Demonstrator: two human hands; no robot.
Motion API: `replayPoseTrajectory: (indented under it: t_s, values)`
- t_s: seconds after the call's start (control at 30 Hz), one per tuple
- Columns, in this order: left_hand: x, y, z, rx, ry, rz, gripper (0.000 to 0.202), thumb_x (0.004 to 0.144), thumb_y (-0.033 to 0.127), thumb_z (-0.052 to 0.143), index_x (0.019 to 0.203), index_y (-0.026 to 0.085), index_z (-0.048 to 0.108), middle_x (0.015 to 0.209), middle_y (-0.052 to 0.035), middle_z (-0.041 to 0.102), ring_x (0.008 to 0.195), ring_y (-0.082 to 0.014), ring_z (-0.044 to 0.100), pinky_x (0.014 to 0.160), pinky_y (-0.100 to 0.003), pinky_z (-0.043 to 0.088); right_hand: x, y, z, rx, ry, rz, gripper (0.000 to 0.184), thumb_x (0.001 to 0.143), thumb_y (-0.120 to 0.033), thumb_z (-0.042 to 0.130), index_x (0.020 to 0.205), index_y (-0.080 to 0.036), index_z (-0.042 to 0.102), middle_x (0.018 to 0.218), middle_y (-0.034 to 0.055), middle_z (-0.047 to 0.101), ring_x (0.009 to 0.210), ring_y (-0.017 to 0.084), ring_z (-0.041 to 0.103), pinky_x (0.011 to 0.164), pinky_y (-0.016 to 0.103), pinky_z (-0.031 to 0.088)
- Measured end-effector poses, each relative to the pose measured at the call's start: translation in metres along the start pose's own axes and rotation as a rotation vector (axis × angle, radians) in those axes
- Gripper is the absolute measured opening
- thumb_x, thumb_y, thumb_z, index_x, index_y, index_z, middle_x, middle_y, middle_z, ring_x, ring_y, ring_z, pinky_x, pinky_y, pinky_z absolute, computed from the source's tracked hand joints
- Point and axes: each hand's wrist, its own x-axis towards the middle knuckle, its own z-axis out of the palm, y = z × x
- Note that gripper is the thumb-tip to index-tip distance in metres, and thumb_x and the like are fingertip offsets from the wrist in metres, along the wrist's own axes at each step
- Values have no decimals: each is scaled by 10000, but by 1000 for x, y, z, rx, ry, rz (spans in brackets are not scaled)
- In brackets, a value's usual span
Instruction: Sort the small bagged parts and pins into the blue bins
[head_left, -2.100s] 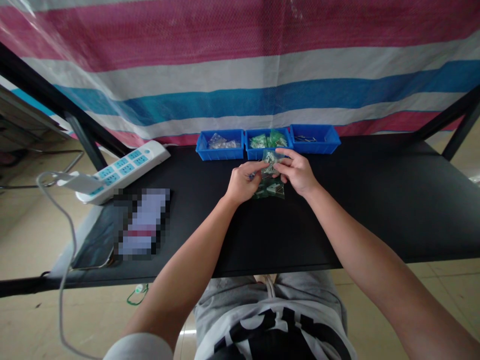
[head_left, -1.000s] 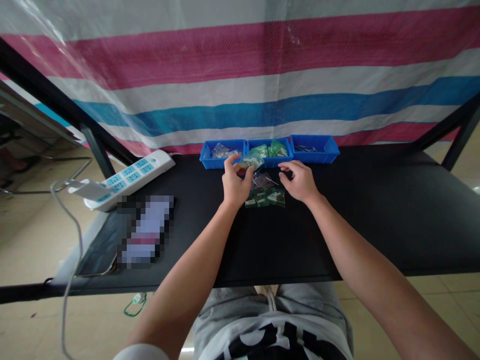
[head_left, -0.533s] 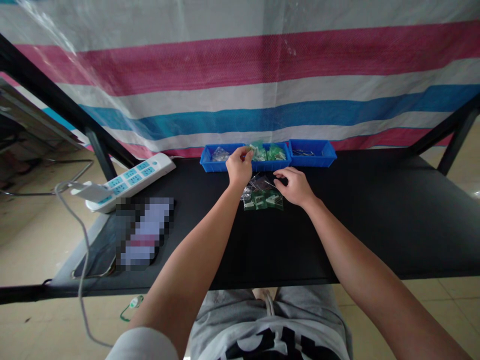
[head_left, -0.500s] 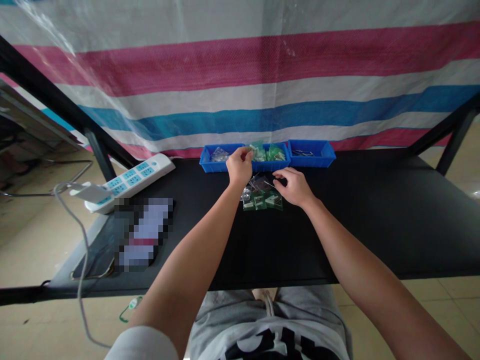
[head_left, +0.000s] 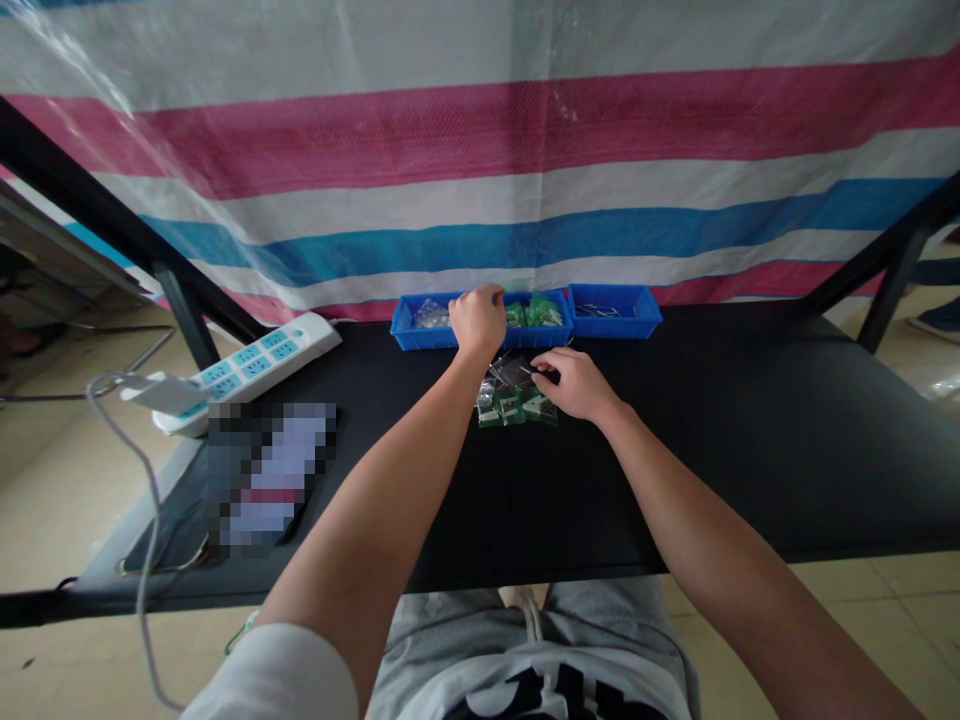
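We reach our left hand point(head_left: 478, 318) forward over the middle blue plastic bin point(head_left: 541, 318) at the back of the black worktop point(head_left: 675, 440). Its fingers are curled down over the bin's near left corner, and we cannot tell whether they pinch one of the small clear bags of green parts point(head_left: 541, 311) lying inside or have let go. Our right hand point(head_left: 571, 383) rests lower on the worktop, fingers bent and thumb and forefinger pinched at the edge of a small heap of clear packets with green and metal parts point(head_left: 514, 398), which lies just in front of the bins, between our two hands.

To the left of the middle bin stands a second blue bin with clear packets point(head_left: 421, 320), to its right a third blue bin holding thin metal pieces point(head_left: 615, 310); the three touch in a row. A white power strip with blue sockets point(head_left: 240, 368) lies at the worktop's left end, well apart. A striped tarpaulin of pink, white and blue point(head_left: 480, 170) hangs behind.
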Motion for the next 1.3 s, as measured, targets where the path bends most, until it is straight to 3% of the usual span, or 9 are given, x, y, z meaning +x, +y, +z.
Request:
replayPoseTrajectory:
  t_s: [0.1,0.17,0.27,0.33,0.67,0.83,0.97,1.1,1.3]
  values:
    - [2,1,0,108,-145,-14,266,761,119,553,894,215,763,926,-134,747,1014,-353,639,949,-553,390,0,1,0,-1,-24,12,146,818,-181,619,934,-155,704,885,82,687,823,208,646,774,329,511]
    - [1,0,-1,98,-148,-11,319,757,99,528,961,209,748,999,-140,740,1077,-358,612,963,-567,375,0,2,0,7,-30,20,147,819,-187,624,938,-159,706,889,79,689,815,201,646,770,321,510]
    - [-5,-1,-2,47,-143,111,390,782,116,496,1103,220,690,1174,-123,697,1148,-334,578,983,-543,378,0,4,1,16,-45,17,142,817,-186,628,932,-164,708,883,74,689,801,191,645,769,311,509]
    - [-8,-2,0,64,-212,206,372,811,161,482,1128,228,665,1231,-106,671,1171,-321,565,1000,-531,373,1,4,2,16,-60,14,130,820,-187,625,918,-170,709,872,68,688,793,186,644,768,306,507]
    - [-10,0,7,140,-357,322,407,882,262,461,1262,143,550,1281,-179,594,1196,-328,555,1042,-500,372,1,4,4,12,-94,20,134,812,-190,629,919,-181,710,861,58,692,770,176,644,746,294,506]
    - [-7,2,9,109,-385,287,406,866,213,453,1259,164,544,1296,-169,606,1245,-329,528,1118,-594,236,1,1,0,3,-95,10,137,819,-192,615,916,-170,711,867,66,689,778,182,642,737,298,505]
    - [-7,5,9,124,-346,228,416,832,144,450,1233,188,553,1308,-166,601,1269,-333,500,1085,-627,244,1,0,-1,-1,-71,0,149,820,-189,615,927,-151,712,866,83,691,781,197,647,754,316,510]
    - [-10,7,3,116,-177,202,412,825,102,434,1207,180,569,1305,-171,591,1238,-335,506,1037,-573,309,1,1,-1,1,-64,1,152,827,-195,619,941,-154,712,887,85,693,798,197,648,779,318,513]
    - [-8,2,-2,205,-136,167,284,850,136,445,1035,204,649,1033,-111,711,1055,-296,606,956,-457,363,1,0,-1,-9,-78,3,130,829,-191,623,918,-161,712,874,71,688,792,185,646,761,298,507]
